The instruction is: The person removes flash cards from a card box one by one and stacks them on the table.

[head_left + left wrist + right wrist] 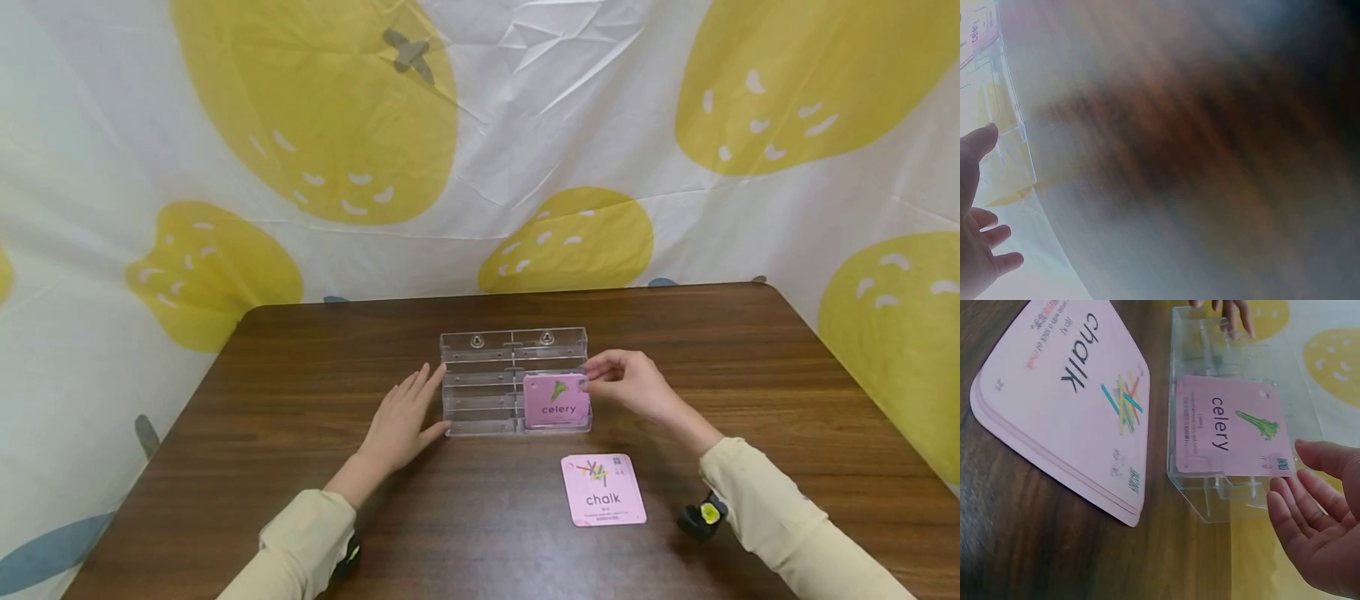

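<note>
A clear plastic card holder (pixel 480 404) with tiered pockets in two columns stands on the table. Its lower right front pocket carries a pink card (pixel 556 402) printed "celery". At that card's upper right corner, my right hand (pixel 633 383) pinches with thumb and fingertips; the same hand (pixel 1325 519) appears beside the card (pixel 1229 425) in the right wrist view. My left hand (pixel 401 421) rests against the holder's left side, fingers extended and thumb near the bottom front. In the left wrist view, the left hand (pixel 979 237) shows spread fingers beside the holder.
A small stack of pink cards, its top "chalk" card (pixel 603 490) face up, lies in front of the holder on the brown wooden table (pixel 300 400). Behind the table hangs a white cloth (pixel 525 108) with yellow fruit shapes.
</note>
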Demonstrator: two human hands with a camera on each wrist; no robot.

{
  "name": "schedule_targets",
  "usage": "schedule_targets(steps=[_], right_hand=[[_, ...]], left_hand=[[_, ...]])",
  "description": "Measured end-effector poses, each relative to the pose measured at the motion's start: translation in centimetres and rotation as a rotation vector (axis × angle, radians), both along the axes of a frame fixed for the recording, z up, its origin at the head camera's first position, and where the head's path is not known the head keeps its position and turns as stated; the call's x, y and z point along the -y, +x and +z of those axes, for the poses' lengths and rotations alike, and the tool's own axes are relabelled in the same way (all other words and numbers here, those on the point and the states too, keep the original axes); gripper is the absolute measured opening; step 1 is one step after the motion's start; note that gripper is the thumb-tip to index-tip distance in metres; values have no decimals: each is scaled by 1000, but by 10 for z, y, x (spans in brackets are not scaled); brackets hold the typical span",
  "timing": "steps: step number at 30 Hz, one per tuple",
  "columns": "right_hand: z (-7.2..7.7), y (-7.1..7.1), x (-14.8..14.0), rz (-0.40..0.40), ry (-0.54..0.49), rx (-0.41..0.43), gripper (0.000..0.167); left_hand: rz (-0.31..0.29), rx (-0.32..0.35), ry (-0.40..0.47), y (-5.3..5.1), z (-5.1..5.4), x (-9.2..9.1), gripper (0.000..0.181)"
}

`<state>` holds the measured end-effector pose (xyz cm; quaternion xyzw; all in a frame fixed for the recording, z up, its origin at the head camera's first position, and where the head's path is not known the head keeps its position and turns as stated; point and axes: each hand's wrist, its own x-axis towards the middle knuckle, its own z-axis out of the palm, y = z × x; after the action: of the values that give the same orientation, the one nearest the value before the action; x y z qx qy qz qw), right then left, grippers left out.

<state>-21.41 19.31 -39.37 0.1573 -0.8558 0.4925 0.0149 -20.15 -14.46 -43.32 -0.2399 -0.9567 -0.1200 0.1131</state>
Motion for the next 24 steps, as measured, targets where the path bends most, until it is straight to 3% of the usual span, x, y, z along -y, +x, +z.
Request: schedule_targets(steps=[9,17,24], right_hand=[[-12,-1,9,-45,-29,-53,20],[-20,-4,10,-18,-73,-107,16],[-9,2,12,-18,-44,-132,10]], left_hand=[[4,-6,-8,1,0,0,78],[3,7,-3,1,0,0,78],[2,20,-8,0,0,0,78]])
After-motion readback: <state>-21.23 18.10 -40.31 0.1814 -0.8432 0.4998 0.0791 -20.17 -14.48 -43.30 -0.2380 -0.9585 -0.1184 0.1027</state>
